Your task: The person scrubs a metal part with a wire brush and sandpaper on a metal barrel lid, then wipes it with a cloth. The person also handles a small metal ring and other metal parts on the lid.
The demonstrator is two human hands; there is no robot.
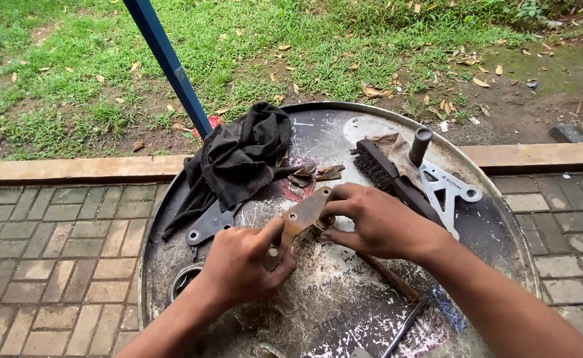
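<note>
Hands: left [242, 262] and right [371, 222] both pinch rusty metal plate [299, 220] above drum lid [497, 232] | risk: sharp rusted edges may cut fingers | wire brush [391, 178] behind plate

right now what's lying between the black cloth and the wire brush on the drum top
In the head view, a few small rusty metal scraps lie on the drum top between the black cloth and the wire brush.
</note>
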